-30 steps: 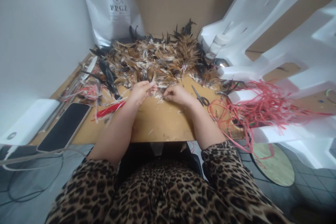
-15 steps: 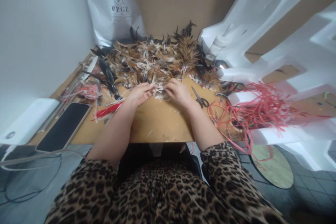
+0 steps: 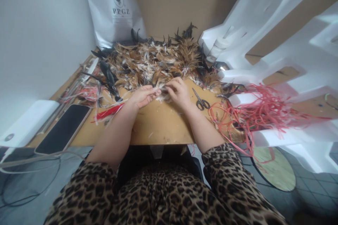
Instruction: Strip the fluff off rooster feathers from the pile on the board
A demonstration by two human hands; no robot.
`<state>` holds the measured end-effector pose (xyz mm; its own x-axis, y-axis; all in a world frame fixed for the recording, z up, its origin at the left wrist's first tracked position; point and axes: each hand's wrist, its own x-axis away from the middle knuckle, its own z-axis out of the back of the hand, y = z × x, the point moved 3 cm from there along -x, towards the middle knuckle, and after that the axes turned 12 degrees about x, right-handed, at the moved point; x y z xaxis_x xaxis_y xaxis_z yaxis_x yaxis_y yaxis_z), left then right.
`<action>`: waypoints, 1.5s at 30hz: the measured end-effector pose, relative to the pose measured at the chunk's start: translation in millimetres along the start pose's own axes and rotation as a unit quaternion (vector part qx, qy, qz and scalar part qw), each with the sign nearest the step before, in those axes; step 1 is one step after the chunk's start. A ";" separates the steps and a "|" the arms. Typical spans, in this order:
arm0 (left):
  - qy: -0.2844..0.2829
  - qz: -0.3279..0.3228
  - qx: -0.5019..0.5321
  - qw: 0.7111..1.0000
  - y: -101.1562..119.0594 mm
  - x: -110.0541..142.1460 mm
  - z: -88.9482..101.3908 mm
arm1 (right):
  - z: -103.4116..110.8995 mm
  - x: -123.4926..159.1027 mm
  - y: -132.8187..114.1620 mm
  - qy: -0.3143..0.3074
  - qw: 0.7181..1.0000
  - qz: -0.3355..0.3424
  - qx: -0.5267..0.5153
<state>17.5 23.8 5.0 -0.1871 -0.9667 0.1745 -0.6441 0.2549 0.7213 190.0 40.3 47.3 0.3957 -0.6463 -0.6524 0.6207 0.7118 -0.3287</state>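
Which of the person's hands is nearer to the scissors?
Right. The right hand is just left of the scissors; the left hand is farther left, beyond the right hand.

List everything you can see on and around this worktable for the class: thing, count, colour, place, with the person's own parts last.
Feathers: too many to count, brown, black, white, heaped at the back
Pale piece: one, whitish, at the left fingertips
Scissors: one pair, dark, right of the hands
Stringy strips: many, pinkish red, right
Red bundle: one, left
Phone: one, black screen, left
Block: one, white, far left
Bag: one, silvery, back left
Bottle: one, whitish, back right
Moulded pieces: count unclear, white, right
Table: one, yellowish brown, centre
Left hand, right hand: two, bare, centre
Sleeves: two, leopard print, front
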 end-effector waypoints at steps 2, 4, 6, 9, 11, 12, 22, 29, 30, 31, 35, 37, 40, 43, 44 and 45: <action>0.014 -0.045 -0.013 0.999 2.9 -0.8 0.4 | -2.9 -0.5 6.2 0.007 0.993 -0.094 -0.073; 0.019 -0.079 -0.037 0.996 4.7 -0.7 -0.7 | -10.7 0.4 11.4 -0.022 0.967 -0.191 -0.165; 0.016 -0.096 -0.075 0.992 4.1 -0.1 -2.9 | -21.6 2.9 12.8 -0.062 0.923 -0.267 -0.272; 0.001 -0.092 -0.134 0.987 -1.1 1.0 -7.1 | -36.5 7.3 10.1 -0.095 0.851 -0.327 -0.400; -0.013 -0.073 -0.145 0.987 -5.5 1.5 -9.4 | -42.7 9.5 8.2 -0.104 0.817 -0.344 -0.450; -0.017 -0.061 -0.138 0.988 -7.3 1.6 -10.0 | -44.2 10.0 7.7 -0.104 0.808 -0.348 -0.465; 0.057 -0.024 -0.040 0.997 -6.2 -1.2 -3.9 | -29.2 4.0 6.3 -0.012 0.859 -0.324 -0.397; 0.029 0.002 -0.066 0.997 -11.0 1.8 -10.8 | -35.2 7.2 3.1 -0.047 0.870 -0.327 -0.366; 0.028 0.004 -0.068 0.997 -11.3 1.8 -11.0 | -35.7 7.4 3.2 -0.049 0.871 -0.325 -0.365; 0.029 0.005 -0.068 0.997 -11.6 1.7 -10.8 | -35.9 7.4 3.3 -0.051 0.873 -0.323 -0.363; 0.033 0.004 -0.069 0.997 -12.9 0.8 -10.0 | -35.4 7.3 0.8 -0.050 0.878 -0.316 -0.356; 0.030 0.001 -0.070 0.997 -13.5 0.5 -10.5 | -35.7 7.3 -1.3 -0.049 0.877 -0.314 -0.360; 0.028 -0.002 -0.071 0.997 -13.3 0.3 -11.1 | -37.3 7.5 -1.1 -0.057 0.874 -0.312 -0.369; 0.040 -0.017 -0.073 0.996 -10.3 -0.3 -9.3 | -36.1 7.2 6.2 -0.076 0.880 -0.299 -0.361; 0.048 -0.026 -0.070 0.996 -8.6 -0.6 -8.0 | -34.6 7.0 9.8 -0.090 0.888 -0.290 -0.347; 0.056 -0.036 -0.063 0.996 -6.8 -1.0 -6.5 | -32.5 6.8 13.3 -0.110 0.898 -0.276 -0.324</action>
<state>26.8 22.9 4.2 -0.0544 -0.9808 0.1874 -0.5526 0.1859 0.8124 178.9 54.3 16.3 0.3173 -0.9377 -0.1418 0.2673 0.2318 -0.9353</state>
